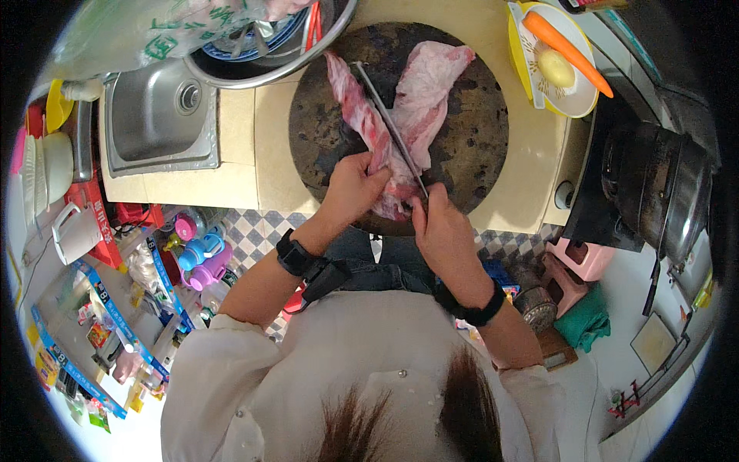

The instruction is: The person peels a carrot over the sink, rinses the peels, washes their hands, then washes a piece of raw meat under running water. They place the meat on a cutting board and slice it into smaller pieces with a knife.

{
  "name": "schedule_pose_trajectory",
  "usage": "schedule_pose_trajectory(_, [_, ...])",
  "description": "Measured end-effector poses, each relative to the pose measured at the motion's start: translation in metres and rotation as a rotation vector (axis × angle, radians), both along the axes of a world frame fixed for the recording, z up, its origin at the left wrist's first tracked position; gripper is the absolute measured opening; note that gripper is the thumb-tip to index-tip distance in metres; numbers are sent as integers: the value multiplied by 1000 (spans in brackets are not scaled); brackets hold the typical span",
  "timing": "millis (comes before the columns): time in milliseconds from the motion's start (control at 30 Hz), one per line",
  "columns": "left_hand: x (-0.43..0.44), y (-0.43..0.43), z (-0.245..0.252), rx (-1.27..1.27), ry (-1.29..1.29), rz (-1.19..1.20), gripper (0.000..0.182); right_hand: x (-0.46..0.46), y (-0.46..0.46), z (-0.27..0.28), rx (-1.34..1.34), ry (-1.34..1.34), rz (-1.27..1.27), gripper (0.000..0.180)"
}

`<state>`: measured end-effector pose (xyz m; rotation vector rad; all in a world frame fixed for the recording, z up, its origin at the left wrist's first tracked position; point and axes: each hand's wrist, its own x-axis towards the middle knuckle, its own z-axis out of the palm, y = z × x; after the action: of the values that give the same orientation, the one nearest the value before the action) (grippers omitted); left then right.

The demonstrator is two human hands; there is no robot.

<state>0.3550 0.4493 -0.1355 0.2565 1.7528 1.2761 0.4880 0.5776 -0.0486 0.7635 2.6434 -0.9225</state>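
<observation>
A slab of raw meat (428,81) lies on a round, dark-stained chopping board (479,144) in front of me. Its left part is a long, narrow strip (353,101), redder than the pale right part. Between the two runs a knife (389,124), seen almost edge-on as a thin line pointing away and to the left. My right hand (447,231) grips the knife at its near end, by the board's near side. With thumb and fingers, my left hand (359,187) pinches the strip left of the blade. The knife's handle is hidden in my fist.
A steel sink (156,127) is set into the counter at left, a large metal basin (271,74) with dishes beside it. Back right, a yellow-and-white colander (522,69) holds a carrot (566,52) and a peeled potato (555,68). A dark wok (658,179) stands far right.
</observation>
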Motion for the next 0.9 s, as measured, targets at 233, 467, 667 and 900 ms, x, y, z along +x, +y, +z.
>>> schedule_pose_trajectory(233, [-27,-45,18,-75,-142,67,15,46,14,-5,-50,-56,-83,21])
schedule_pose_trajectory(467, [-51,-56,23,-133,-93,-36,25,36,24,18,-157,-42,-145,20])
schedule_pose_trajectory(667, [-27,-35,17,-209,236,-16,38,55,-11,25,-124,-33,-97,20])
schedule_pose_trajectory(900, [-25,-19,23,77,39,119,34,11,-25,-18,25,20,-45,22])
